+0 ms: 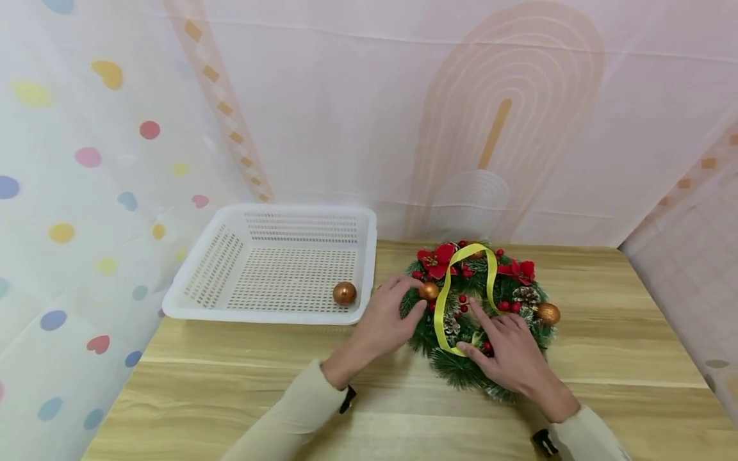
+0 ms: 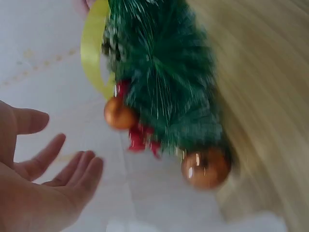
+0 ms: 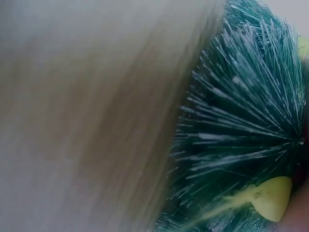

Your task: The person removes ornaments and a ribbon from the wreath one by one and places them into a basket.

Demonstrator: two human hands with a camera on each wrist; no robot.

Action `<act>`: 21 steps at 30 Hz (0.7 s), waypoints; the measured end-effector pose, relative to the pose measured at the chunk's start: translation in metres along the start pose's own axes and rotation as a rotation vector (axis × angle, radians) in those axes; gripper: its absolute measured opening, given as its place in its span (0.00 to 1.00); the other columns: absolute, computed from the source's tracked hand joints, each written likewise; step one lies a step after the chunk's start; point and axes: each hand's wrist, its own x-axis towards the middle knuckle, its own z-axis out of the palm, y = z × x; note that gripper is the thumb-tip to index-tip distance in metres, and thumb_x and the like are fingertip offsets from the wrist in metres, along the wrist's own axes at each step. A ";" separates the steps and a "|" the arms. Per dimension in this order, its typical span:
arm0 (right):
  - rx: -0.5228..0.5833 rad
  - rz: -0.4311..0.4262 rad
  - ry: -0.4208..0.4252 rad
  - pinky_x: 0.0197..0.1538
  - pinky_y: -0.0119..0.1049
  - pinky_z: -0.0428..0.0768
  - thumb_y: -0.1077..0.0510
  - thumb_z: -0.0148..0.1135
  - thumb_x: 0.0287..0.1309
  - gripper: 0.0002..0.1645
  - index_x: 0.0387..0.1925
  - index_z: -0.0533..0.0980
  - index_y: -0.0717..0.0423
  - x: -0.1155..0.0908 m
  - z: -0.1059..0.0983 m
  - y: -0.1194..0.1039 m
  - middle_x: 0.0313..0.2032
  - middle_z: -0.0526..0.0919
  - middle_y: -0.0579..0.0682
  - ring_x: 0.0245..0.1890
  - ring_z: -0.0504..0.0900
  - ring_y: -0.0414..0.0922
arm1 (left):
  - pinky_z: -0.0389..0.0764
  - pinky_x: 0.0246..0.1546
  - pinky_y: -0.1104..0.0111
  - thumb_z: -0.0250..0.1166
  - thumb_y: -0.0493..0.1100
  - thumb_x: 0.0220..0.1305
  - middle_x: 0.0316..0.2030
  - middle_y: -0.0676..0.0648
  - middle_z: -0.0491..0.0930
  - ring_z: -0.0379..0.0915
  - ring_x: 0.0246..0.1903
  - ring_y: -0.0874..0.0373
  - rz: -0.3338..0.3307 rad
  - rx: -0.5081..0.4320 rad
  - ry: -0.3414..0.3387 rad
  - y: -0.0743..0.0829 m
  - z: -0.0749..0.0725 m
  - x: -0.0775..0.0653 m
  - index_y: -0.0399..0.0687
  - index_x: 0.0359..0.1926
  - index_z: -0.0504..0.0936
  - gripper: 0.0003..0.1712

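Note:
A green pine wreath (image 1: 461,371) lies on the table, dressed with red flowers (image 1: 436,260), red berries, pinecones (image 1: 525,295) and copper-coloured balls. A loop of yellow ribbon (image 1: 441,314) stands up from it. My left hand (image 1: 383,323) is at the wreath's left side, thumb and forefinger spread beside a copper ball (image 1: 428,291). The left wrist view shows its fingers (image 2: 89,176) loosely bent, apart from the ball (image 2: 119,113). My right hand (image 1: 513,352) rests on the wreath's lower right, forefinger stretched toward the berries and thumb at the ribbon's lower end.
Left of the wreath stands a white perforated plastic basket (image 1: 230,315), with one copper ball (image 1: 344,293) in its right corner. The wood-grain table (image 1: 438,422) meets a patterned cloth backdrop (image 1: 346,128) behind and at both sides.

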 end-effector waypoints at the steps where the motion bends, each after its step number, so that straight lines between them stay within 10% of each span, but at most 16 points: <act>1: 0.001 -0.002 0.000 0.62 0.58 0.66 0.32 0.56 0.63 0.49 0.75 0.59 0.55 0.000 0.001 0.000 0.43 0.87 0.60 0.47 0.82 0.59 | 0.74 0.58 0.51 0.62 0.43 0.68 0.57 0.40 0.76 0.73 0.58 0.45 -0.021 -0.007 -0.008 0.002 0.004 0.003 0.41 0.56 0.78 0.18; 10: -0.006 -0.003 -0.001 0.61 0.58 0.67 0.31 0.56 0.63 0.50 0.75 0.58 0.56 0.001 0.001 0.001 0.43 0.87 0.60 0.47 0.82 0.60 | 0.76 0.56 0.52 0.62 0.47 0.70 0.61 0.41 0.75 0.72 0.59 0.46 -0.168 0.121 -0.092 0.001 0.024 0.025 0.47 0.65 0.72 0.26; 21: -0.012 -0.003 -0.029 0.61 0.59 0.66 0.30 0.55 0.63 0.50 0.76 0.57 0.54 0.000 0.001 0.000 0.42 0.87 0.59 0.48 0.82 0.60 | 0.79 0.48 0.59 0.63 0.46 0.69 0.54 0.47 0.81 0.78 0.51 0.51 -0.188 0.147 -0.148 -0.003 0.033 0.029 0.48 0.63 0.75 0.23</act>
